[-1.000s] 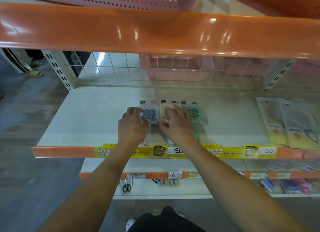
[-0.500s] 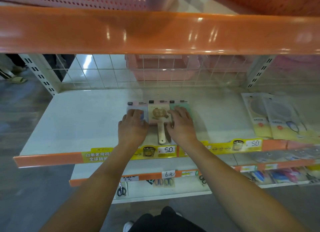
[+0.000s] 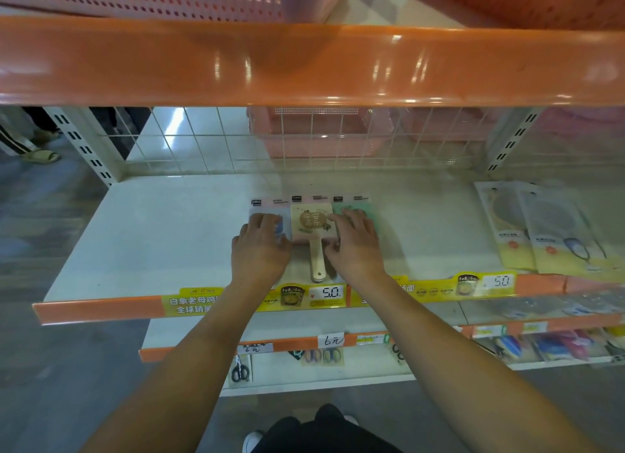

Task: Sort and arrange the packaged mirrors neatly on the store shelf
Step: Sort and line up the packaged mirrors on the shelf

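Resting flat, fingers relaxed: left hand (image 3: pixel 260 248) on pink mirror pack (image 3: pixel 267 209), right hand (image 3: pixel 353 246) on green mirror pack (image 3: pixel 355 207).

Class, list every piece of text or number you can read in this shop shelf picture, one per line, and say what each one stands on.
"5.0": white price tag on the orange shelf edge, centre.
"5.0": second white price tag on the same edge, right.
"6元": handwritten white tag on the lower shelf edge.
"白象老母鸡" and "全球销": yellow promotional strip, partly cut off by the left arm.
Too small or blurred: header cards of the three packaged hand mirrors and the right-hand pale yellow packets.
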A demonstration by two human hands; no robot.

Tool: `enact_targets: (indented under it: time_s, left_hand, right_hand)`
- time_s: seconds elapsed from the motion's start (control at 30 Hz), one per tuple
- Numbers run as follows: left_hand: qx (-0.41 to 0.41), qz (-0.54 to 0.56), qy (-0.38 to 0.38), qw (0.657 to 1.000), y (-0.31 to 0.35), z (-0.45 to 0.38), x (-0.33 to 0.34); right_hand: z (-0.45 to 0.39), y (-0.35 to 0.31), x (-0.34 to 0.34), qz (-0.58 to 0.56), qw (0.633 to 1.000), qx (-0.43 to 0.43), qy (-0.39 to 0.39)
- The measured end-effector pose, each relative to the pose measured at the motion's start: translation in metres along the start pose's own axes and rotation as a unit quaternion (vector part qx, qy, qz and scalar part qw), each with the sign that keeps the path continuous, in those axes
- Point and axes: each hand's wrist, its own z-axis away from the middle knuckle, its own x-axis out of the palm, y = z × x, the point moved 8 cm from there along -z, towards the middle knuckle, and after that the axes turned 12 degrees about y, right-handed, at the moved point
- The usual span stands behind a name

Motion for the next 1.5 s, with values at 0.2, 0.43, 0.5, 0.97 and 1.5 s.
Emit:
enact_targets:
  time_s: [0.2, 0.43, 0.5, 0.97, 1.5]
  left_hand:
    - [0.005, 0.017, -0.012, 1.000, 0.021, -0.003, 0.008]
    - [0.017, 0.018, -0.031, 0.999, 0.049, 0.001, 0.019]
    - [0.020, 0.024, -0.029, 0.999, 0.052, 0.001, 0.020]
    - [-0.002, 0.013, -0.021, 1.000, 0.048, 0.000, 0.017]
    - [0.026, -0.049, 0.024, 0.998, 0.035, 0.010, 0.003]
  right_hand:
    - [-0.001, 0.031, -0.023, -0.002, 0.998, 0.040, 0.039]
    - [-0.002, 0.069, -0.034, 0.001, 0.997, 0.073, -0.003]
    - [-0.003, 0.074, -0.033, 0.004, 0.997, 0.076, -0.014]
    - [-0.009, 0.071, -0.023, 0.003, 0.995, 0.091, -0.036]
    - [-0.001, 0.022, -0.037, -0.046, 0.998, -0.038, 0.014]
